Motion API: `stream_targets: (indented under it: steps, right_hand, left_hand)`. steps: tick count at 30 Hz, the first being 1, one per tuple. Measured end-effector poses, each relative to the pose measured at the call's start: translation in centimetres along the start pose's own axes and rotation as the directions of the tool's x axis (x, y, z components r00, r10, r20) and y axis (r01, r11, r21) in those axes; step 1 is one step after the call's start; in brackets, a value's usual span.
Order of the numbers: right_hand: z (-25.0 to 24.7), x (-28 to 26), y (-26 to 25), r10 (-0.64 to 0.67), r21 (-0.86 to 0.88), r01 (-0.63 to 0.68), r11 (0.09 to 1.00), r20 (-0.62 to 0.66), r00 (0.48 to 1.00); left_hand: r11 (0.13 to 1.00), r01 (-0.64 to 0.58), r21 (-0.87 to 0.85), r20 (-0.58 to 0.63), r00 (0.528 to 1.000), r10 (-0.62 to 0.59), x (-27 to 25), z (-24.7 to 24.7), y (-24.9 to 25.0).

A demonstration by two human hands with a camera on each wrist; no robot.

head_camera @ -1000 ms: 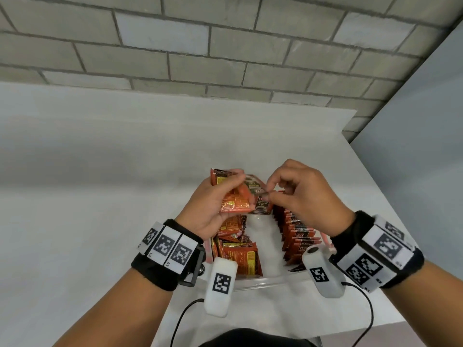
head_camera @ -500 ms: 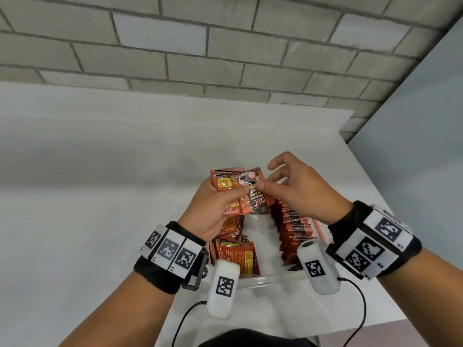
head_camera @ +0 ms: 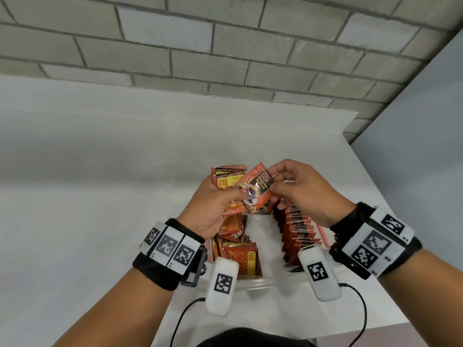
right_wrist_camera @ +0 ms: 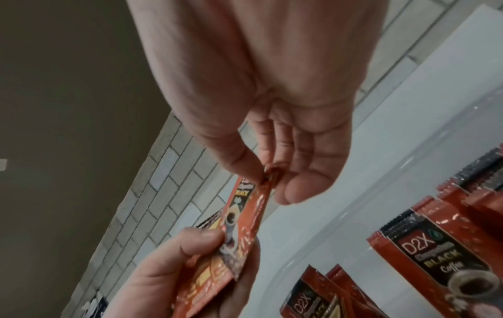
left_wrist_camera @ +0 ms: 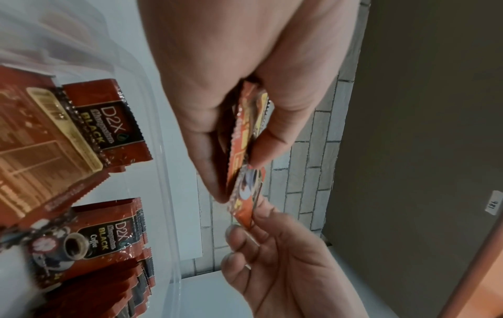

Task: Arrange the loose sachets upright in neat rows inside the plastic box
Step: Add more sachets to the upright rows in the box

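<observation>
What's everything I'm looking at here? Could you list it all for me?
Held stack of sachets: several, red-orange, gripped in the left hand above the box.
Single sachet: one, red and black, pinched by the right hand at its top corner, with its lower end at the left thumb.
Upright row of sachets: many, red, along the box's right side.
Loose sachets: several, red and gold, on the box's left side.
Plastic box: one, clear, on the table.
Table: one, white.
Brick wall: grey, behind.
Wrist bands: two, black with white markers.
Left hand; right hand.
</observation>
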State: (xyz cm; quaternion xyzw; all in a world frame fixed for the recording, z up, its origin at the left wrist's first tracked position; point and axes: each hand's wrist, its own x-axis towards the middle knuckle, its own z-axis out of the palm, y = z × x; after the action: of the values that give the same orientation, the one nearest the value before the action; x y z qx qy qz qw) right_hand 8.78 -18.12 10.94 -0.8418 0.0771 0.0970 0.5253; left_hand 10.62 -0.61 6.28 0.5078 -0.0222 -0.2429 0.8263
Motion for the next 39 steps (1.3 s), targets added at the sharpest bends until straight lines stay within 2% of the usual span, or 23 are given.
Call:
stream_targets:
  steps: [3, 4, 6, 9, 13, 20, 24, 30, 39]
  right_hand:
    - [-1.0, 0.1, 0.0, -0.027, 0.014, 0.027, 1.000, -0.007, 1.000]
    - [-1.6, 0.3, 0.2, -0.050, -0.034, 0.049, 0.998, -0.033, 0.998]
    - [-2.6, 0.9, 0.8, -0.115, -0.235, 0.093, 0.967, -0.081, 0.990]
    - [-2.9, 1.7, 2.5, -0.137, -0.577, 0.103, 0.811, -0.015, 0.990]
    - [-1.8, 2.6, 4.3, -0.046, -0.752, 0.123, 0.648, 0.122, 0.991]
    - [-0.5, 4.1, 4.0, 0.049, -0.865, 0.125, 0.486, 0.170, 0.984]
    - [0.0, 4.4, 4.0, 0.076, -0.881, 0.133, 0.455, 0.187, 0.980]
    - [0.5, 4.7, 4.0, 0.070, -0.915, 0.134, 0.382, 0.173, 0.982]
    - [0.6, 4.5, 3.8, 0.049, -0.938, 0.130, 0.322, 0.154, 0.987]
  left_hand:
    - [1.000, 0.020, -0.018, -0.048, 0.999, -0.021, 0.3, -0.3, 0.0]
    - [0.999, 0.031, -0.043, -0.094, 0.995, -0.035, 0.5, -0.5, 0.1]
    - [0.993, 0.055, -0.104, -0.194, 0.978, -0.074, 0.7, -1.1, 0.3]
    - [0.990, 0.075, -0.120, -0.259, 0.960, -0.104, 0.8, -1.7, 0.5]
    - [0.991, 0.082, -0.102, -0.255, 0.961, -0.105, 0.8, -1.8, 0.5]
    - [0.990, 0.101, -0.099, -0.251, 0.960, -0.124, 0.8, -1.8, 0.4]
    - [0.989, 0.100, -0.108, -0.252, 0.960, -0.124, 0.8, -1.8, 0.5]
    - [0.988, 0.098, -0.120, -0.255, 0.959, -0.126, 0.9, -1.8, 0.5]
    - [0.988, 0.090, -0.126, -0.254, 0.960, -0.120, 0.8, -1.8, 0.4]
